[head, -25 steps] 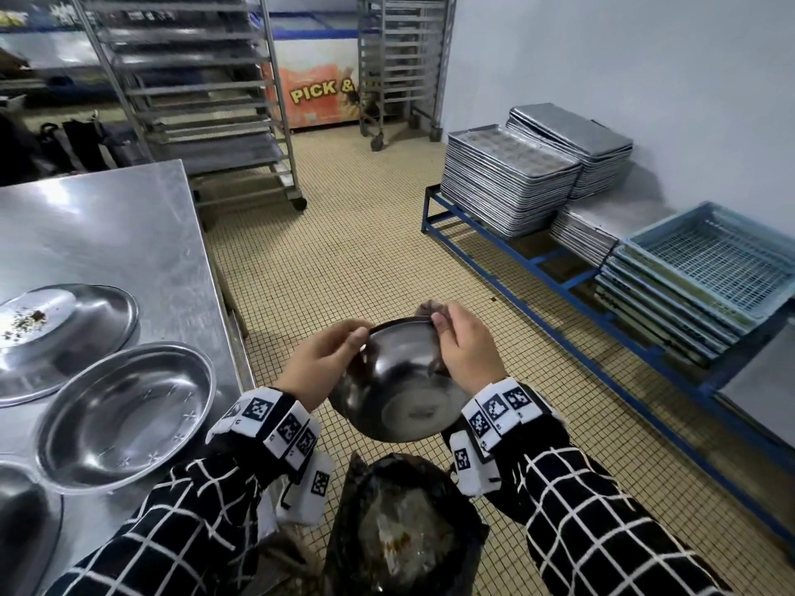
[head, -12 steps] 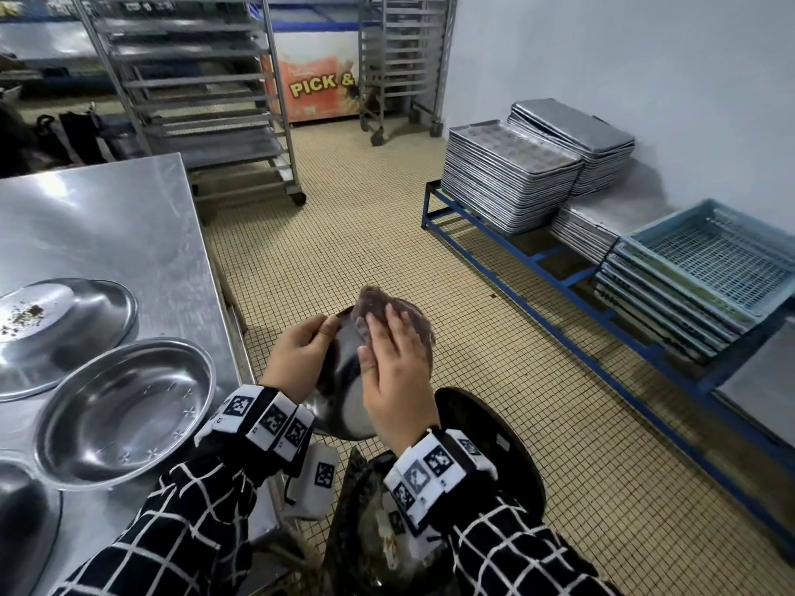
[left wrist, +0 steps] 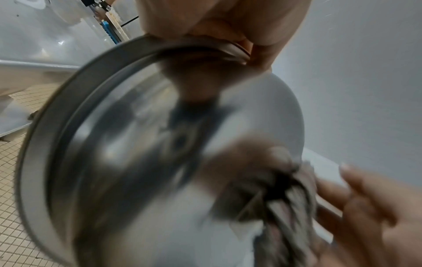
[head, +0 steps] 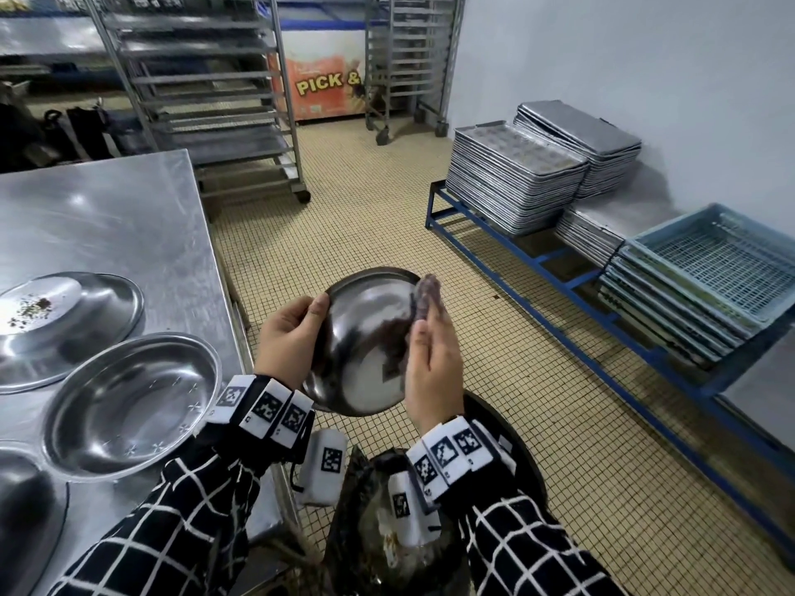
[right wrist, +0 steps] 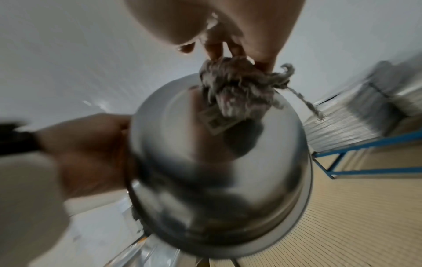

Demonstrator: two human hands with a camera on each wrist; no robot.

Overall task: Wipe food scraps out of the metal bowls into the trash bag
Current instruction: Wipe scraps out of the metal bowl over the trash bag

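Note:
A metal bowl [head: 361, 337] hangs over the floor, tilted so that its shiny outside and a small sticker face me. My left hand [head: 297, 333] grips its left rim, thumb on the outside. My right hand [head: 428, 342] pinches a grey-purple rag [head: 426, 294] and holds it against the bowl's upper right side. The right wrist view shows the rag [right wrist: 237, 86] on the bowl's [right wrist: 217, 162] rounded bottom. Directly below my wrists, the black trash bag [head: 370, 535] sits open in a dark bin [head: 520, 458]. The bowl's inside is hidden.
The steel table [head: 107, 217] at my left carries an empty bowl [head: 129, 402], a bowl with dark scraps [head: 34, 307] and part of a third [head: 26, 518]. Stacked trays [head: 512, 174] and blue crates [head: 705, 268] on a blue rack line the right wall.
The bowl has turned from its inside facing me to its outside. My right hand with the rag swept across the bowl and now sits at its upper right.

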